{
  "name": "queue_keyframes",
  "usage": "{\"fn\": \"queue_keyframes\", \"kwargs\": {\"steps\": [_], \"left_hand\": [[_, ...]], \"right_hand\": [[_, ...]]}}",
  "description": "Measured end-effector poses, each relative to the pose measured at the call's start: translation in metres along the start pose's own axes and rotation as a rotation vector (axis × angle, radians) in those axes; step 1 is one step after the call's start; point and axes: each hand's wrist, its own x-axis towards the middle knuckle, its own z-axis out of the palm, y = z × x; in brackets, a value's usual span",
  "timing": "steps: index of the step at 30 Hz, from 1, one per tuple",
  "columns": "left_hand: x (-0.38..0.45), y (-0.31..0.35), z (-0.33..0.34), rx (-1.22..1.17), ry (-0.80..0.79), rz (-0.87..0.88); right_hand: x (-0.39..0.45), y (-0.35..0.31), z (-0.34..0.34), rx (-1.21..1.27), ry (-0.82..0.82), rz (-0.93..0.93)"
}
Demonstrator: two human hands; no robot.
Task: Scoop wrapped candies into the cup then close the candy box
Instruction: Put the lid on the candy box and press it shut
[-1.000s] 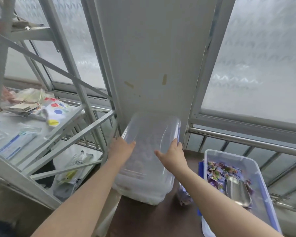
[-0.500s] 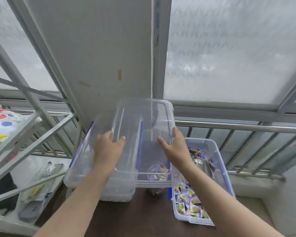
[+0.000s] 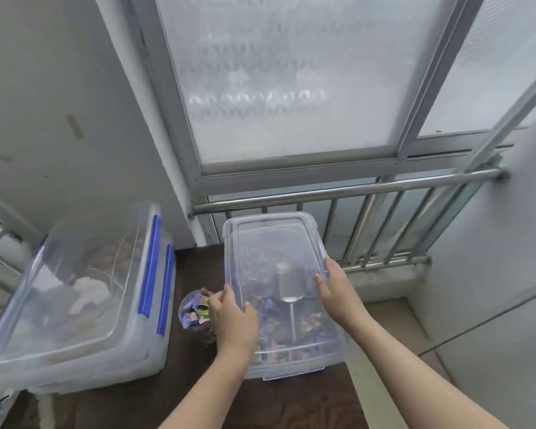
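Both hands are on the lid point(image 3: 270, 243): left hand point(image 3: 234, 317) grips its left long edge, right hand point(image 3: 338, 292) pinches the right, both toward the candy box's point(image 3: 260, 366) near end. Lid lies lengthwise atop the box, far end untouched, so pressing down looks next. Filled cup point(image 3: 194, 314) stands just left of the box.

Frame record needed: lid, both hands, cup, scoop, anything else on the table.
lid: clear, lies over the candy box
left hand: holds the lid's left edge
right hand: holds the lid's right edge
cup: holds wrapped candies, left of the box
scoop: metal, inside the box under the lid
other: large clear bin with blue latches, far left
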Motion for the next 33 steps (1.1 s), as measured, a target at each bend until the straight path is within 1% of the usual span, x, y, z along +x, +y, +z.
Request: {"fn": "queue_keyframes", "kwargs": {"steps": [5, 10, 17, 25, 28, 33], "left_hand": [[-0.006, -0.015, 0.018, -0.012, -0.068, 0.006], [0.003, -0.032, 0.023, 0.01, -0.068, -0.012], [0.012, -0.036, 0.023, 0.02, -0.076, -0.023], [0.003, -0.047, 0.027, 0.033, -0.099, -0.001], [-0.003, -0.052, 0.029, 0.077, -0.114, 0.025], [-0.001, -0.054, 0.034, 0.131, -0.098, 0.053]], "right_hand": [[0.004, 0.032, 0.014, 0.016, -0.019, 0.015], [0.012, 0.029, 0.022, 0.02, -0.031, 0.015], [0.024, 0.032, 0.033, 0.017, -0.035, 0.012], [0.018, 0.045, 0.033, -0.028, -0.012, -0.003], [0.009, 0.05, 0.034, -0.039, 0.008, 0.005], [0.013, 0.055, 0.039, -0.153, 0.0, 0.0]]}}
